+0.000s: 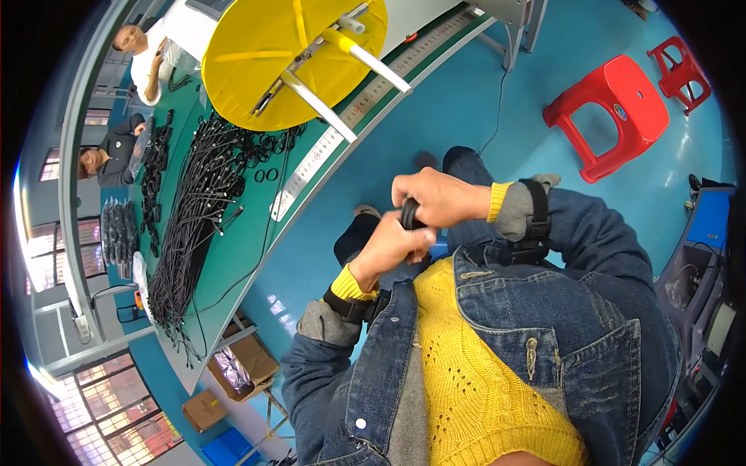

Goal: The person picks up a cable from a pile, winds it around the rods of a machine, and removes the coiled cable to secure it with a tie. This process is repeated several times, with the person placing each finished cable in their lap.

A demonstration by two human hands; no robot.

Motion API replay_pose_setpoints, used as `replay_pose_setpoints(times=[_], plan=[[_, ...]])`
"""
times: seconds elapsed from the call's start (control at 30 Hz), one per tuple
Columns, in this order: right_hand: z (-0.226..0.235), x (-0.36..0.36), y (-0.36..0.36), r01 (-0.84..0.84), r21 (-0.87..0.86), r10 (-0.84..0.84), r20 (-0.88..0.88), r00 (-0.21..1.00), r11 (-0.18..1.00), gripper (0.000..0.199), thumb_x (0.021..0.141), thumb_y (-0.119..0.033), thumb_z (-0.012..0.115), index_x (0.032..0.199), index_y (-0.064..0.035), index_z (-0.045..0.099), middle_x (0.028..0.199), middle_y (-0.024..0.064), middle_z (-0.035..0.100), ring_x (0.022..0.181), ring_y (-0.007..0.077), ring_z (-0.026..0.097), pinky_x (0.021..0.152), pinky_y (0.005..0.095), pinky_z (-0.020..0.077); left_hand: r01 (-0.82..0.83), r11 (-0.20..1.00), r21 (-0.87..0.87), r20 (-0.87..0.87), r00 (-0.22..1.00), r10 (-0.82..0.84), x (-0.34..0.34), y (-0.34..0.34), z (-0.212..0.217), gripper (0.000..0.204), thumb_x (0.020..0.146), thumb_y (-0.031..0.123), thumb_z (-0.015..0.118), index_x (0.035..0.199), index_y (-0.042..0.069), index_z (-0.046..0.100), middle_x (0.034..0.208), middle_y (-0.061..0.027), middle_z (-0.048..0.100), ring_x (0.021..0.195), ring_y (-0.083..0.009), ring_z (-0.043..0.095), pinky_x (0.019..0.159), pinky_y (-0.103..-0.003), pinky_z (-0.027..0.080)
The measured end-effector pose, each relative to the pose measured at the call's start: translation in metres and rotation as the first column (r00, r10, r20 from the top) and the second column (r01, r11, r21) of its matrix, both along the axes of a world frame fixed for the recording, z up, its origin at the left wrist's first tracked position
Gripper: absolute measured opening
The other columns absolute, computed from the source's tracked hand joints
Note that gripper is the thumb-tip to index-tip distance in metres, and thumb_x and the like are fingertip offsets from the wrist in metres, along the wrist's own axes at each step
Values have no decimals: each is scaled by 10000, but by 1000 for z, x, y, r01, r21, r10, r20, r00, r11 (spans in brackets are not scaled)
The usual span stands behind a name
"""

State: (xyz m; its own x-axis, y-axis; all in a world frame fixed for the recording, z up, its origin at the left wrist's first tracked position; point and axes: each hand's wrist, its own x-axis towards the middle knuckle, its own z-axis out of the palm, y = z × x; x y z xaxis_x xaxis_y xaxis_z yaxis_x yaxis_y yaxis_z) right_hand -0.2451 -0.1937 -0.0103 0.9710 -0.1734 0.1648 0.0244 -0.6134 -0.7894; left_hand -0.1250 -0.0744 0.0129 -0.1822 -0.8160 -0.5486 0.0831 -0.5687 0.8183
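In front of my lap, both hands close on a small tight coil of black cable (409,214). My left hand (388,247) grips its lower side, thumb pressed towards it. My right hand (441,196) wraps the upper side, with its fingers curled. Part of the coil is hidden behind the fingers. To the left, on the green-topped workbench (256,225), lies a big spread of loose black cables (194,210). A few black rings (266,175) lie near the bench edge, apart from my hands.
A yellow round disc with white rods (264,54) stands over the bench; a long ruler strip (311,167) runs along its edge. Two people (148,62) are across the bench. A red stool (614,113) stands at right, cardboard boxes (245,361) at lower left.
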Motion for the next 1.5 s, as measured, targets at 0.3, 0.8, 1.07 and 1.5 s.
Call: replay_pose_setpoints(times=[0.3, 0.8, 1.07, 1.5], plan=[[-15, 3, 17, 154, 34, -152, -65, 986, 987, 124, 712, -56, 530, 822, 0, 540, 591, 155, 584, 553, 320, 586, 511, 382, 455, 80, 956, 281, -295, 956, 6, 16, 5, -2, 276, 851, 196, 564, 1021, -20, 534, 648, -31, 498, 420, -58, 379, 364, -192, 324], [-13, 32, 28, 61, -278, -72, -29, 997, 959, 113, 682, -83, 549, 746, 0, 505, 572, 170, 581, 563, 343, 599, 511, 428, 463, -98, 963, 251, -130, 982, 134, 19, 24, -15, 121, 827, 120, 554, 878, 13, 530, 639, -5, 467, 467, -50, 373, 381, -188, 297], [1, 79, 35, -202, -216, 162, -191, 968, 955, 200, 704, -115, 580, 868, -24, 511, 693, 172, 597, 636, 350, 591, 550, 438, 454, -470, 870, 146, -124, 864, 488, 38, 67, -40, 90, 826, 119, 571, 807, 59, 508, 612, 20, 430, 485, -55, 394, 408, -199, 310], [38, 245, 11, 37, -381, -25, 37, 999, 924, 174, 760, -184, 611, 738, -12, 627, 656, 93, 590, 641, 217, 594, 574, 337, 456, -856, 484, -183, -330, 517, 790, 76, 101, -2, 71, 871, 125, 550, 876, 61, 520, 664, 4, 449, 510, -71, 413, 426, -205, 346]])
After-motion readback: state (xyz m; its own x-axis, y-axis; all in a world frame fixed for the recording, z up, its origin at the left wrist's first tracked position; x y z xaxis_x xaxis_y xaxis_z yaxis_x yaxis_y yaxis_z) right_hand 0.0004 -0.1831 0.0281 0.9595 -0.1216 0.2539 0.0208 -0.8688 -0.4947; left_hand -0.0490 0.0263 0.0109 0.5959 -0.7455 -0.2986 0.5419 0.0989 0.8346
